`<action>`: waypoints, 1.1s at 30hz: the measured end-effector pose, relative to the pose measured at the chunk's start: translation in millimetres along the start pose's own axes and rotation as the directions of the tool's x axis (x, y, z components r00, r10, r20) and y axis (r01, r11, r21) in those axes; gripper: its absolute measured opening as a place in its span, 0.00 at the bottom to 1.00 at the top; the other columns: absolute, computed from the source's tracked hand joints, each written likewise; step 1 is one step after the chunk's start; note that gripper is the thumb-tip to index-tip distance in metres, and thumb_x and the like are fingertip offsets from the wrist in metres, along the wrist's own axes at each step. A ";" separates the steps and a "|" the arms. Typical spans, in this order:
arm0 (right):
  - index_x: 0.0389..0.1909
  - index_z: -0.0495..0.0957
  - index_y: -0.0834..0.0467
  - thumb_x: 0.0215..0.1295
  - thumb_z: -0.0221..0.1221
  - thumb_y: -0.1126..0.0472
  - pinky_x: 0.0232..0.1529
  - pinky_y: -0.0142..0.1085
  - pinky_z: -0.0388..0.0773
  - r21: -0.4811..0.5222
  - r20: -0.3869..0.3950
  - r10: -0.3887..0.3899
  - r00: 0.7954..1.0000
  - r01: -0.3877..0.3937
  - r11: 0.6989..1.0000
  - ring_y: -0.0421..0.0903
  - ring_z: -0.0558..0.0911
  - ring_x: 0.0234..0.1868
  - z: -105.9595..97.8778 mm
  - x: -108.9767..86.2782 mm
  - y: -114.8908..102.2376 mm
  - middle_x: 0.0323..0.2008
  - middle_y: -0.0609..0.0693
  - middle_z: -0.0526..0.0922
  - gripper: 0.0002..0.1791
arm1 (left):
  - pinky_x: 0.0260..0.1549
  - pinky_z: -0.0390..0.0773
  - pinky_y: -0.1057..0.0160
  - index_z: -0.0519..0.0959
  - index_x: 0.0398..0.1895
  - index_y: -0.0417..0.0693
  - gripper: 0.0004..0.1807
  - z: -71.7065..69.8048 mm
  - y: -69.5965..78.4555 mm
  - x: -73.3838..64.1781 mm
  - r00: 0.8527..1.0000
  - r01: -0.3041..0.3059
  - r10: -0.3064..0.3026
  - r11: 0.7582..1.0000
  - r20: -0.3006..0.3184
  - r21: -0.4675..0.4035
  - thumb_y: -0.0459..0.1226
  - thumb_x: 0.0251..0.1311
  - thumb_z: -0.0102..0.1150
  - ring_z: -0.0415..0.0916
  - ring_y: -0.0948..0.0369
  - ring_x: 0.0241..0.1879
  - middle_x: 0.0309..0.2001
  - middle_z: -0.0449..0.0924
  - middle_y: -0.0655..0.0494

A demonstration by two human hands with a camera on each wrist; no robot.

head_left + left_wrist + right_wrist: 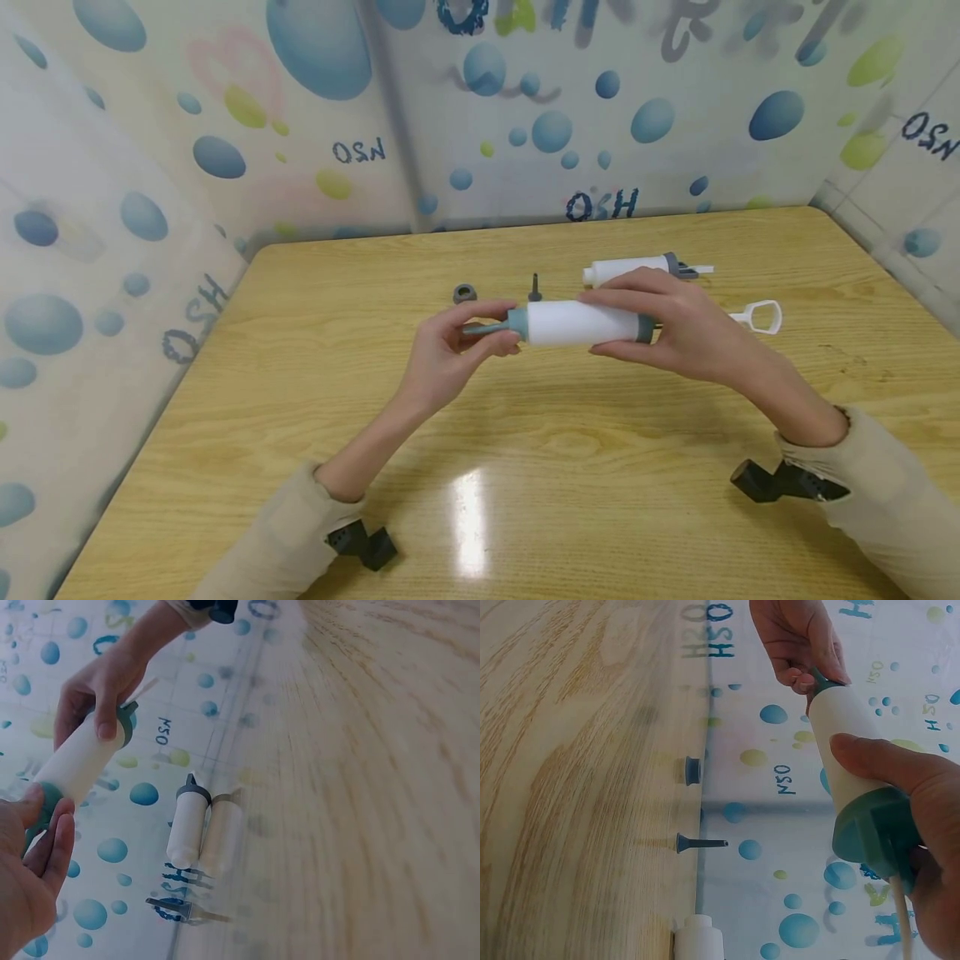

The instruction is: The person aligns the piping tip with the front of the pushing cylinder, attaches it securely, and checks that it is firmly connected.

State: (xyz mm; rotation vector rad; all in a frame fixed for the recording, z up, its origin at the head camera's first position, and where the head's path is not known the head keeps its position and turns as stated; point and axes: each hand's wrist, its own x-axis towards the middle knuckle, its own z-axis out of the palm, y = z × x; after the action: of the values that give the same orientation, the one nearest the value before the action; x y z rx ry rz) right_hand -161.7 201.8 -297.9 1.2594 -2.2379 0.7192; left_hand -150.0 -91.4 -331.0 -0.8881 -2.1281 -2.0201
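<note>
The person holds a white tube [570, 322] level above the middle of the table [562, 458], one hand at each end. The left hand [450, 350] has its thumb and fingers pinched on the green collar [517, 323] at the tube's left end, and the thin green spout [486, 329] points left into the curve of that hand. The right hand [686, 329] comes over the other end, thumb on the near side and fingers along the far side, gripping the barrel by the green cap [645, 328]. A pale rod [901, 915] sticks out of that cap, and just beyond the right hand a white loop [765, 317] shows, roughly in line with the tube.

On the far side of the table, to the right, a second white tube with a dark grey cap [672, 265] lies on its side, its bare tip to the left. To the left of it a small dark nozzle [535, 288] stands upright, narrow end up, and further left, well apart from it, sits a dark ring [465, 292].

Both arms are in beige sleeves [270, 533], with a small black camera [363, 546] at each wrist. Behind the table runs a pale wall [300, 158] patterned with blue and green drops.
</note>
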 end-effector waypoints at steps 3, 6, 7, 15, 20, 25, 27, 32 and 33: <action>0.56 0.83 0.58 0.68 0.53 0.32 0.35 0.51 0.84 0.001 0.004 0.004 1.000 -0.004 1.000 0.56 0.81 0.50 0.1 -0.3 -0.1 0.51 0.55 0.83 0.36 | 0.45 0.86 0.53 0.80 0.57 0.33 0.18 -0.1 0.0 -0.3 1.000 -0.002 0.002 1.000 0.005 0.010 0.23 0.64 0.63 0.86 0.48 0.43 0.51 0.81 0.42; 0.56 0.82 0.58 0.68 0.53 0.32 0.34 0.51 0.84 0.003 0.006 0.006 1.000 -0.006 1.000 0.56 0.81 0.50 0.1 -0.4 -0.1 0.51 0.55 0.83 0.36 | 0.48 0.85 0.54 0.80 0.56 0.34 0.18 0.3 0.1 0.1 1.000 -0.029 0.029 0.999 0.003 0.046 0.23 0.62 0.64 0.85 0.49 0.46 0.53 0.81 0.44; 0.56 0.82 0.58 0.68 0.53 0.32 0.34 0.51 0.84 0.003 0.007 0.008 1.000 -0.008 1.000 0.56 0.81 0.50 0.2 -0.4 -0.1 0.51 0.55 0.83 0.36 | 0.48 0.85 0.54 0.80 0.56 0.34 0.18 0.4 -0.1 0.3 0.999 -0.040 0.040 0.998 0.003 0.052 0.23 0.62 0.64 0.85 0.49 0.47 0.53 0.81 0.44; 0.57 0.82 0.58 0.67 0.52 0.31 0.32 0.50 0.85 -0.002 0.021 0.031 0.999 -0.031 1.000 0.57 0.82 0.48 0.9 -0.8 0.4 0.50 0.56 0.83 0.37 | 0.49 0.84 0.54 0.80 0.54 0.32 0.19 0.9 -1.0 1.1 0.995 -0.103 0.102 0.994 0.013 0.042 0.20 0.59 0.65 0.83 0.46 0.49 0.54 0.80 0.42; 0.58 0.82 0.57 0.67 0.53 0.31 0.31 0.50 0.85 -0.001 0.023 0.033 0.999 -0.032 0.999 0.58 0.83 0.48 2.2 -1.5 1.7 0.50 0.57 0.83 0.36 | 0.50 0.84 0.51 0.81 0.53 0.33 0.15 0.3 -2.6 1.2 0.992 -0.122 0.122 0.992 0.009 0.014 0.25 0.63 0.65 0.82 0.47 0.50 0.53 0.81 0.43; 0.58 0.82 0.57 0.67 0.52 0.31 0.31 0.50 0.85 -0.001 0.019 0.026 0.999 -0.026 1.000 0.58 0.83 0.48 2.6 -1.2 1.0 0.50 0.56 0.83 0.36 | 0.50 0.84 0.52 0.81 0.53 0.34 0.15 -0.2 -4.6 1.1 0.991 -0.134 0.134 0.991 0.005 0.002 0.34 0.67 0.65 0.82 0.49 0.50 0.53 0.81 0.44; 0.58 0.82 0.57 0.67 0.53 0.32 0.31 0.49 0.85 0.005 0.018 0.021 1.000 -0.022 1.000 0.57 0.83 0.47 3.2 -1.4 1.4 0.50 0.56 0.83 0.36 | 0.50 0.84 0.53 0.81 0.52 0.33 0.16 0.0 -4.9 1.2 0.991 -0.136 0.136 0.991 0.003 0.001 0.35 0.68 0.64 0.82 0.50 0.50 0.53 0.82 0.44; 0.57 0.83 0.57 0.67 0.54 0.32 0.32 0.47 0.84 0.015 0.017 0.011 1.000 -0.011 1.000 0.54 0.82 0.48 5.0 -1.7 1.8 0.51 0.55 0.83 0.35 | 0.49 0.84 0.53 0.81 0.51 0.34 0.12 1.2 -3.9 1.0 0.992 -0.124 0.125 0.992 -0.009 0.031 0.28 0.66 0.64 0.81 0.52 0.50 0.51 0.82 0.44; 0.57 0.82 0.57 0.67 0.53 0.32 0.33 0.47 0.84 0.015 0.016 0.008 1.000 -0.009 1.000 0.54 0.82 0.48 4.8 -1.4 1.1 0.51 0.54 0.83 0.35 | 0.49 0.84 0.53 0.81 0.51 0.34 0.12 1.4 -3.4 1.0 0.993 -0.115 0.115 0.993 -0.010 0.040 0.27 0.65 0.63 0.81 0.51 0.50 0.51 0.82 0.44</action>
State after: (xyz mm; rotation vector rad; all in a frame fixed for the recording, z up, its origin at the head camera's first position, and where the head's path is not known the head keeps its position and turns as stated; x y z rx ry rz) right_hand -162.7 200.0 -302.6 1.2679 -2.2561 0.7330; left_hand -151.9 -89.7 -333.9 -0.9661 -2.0523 -1.9170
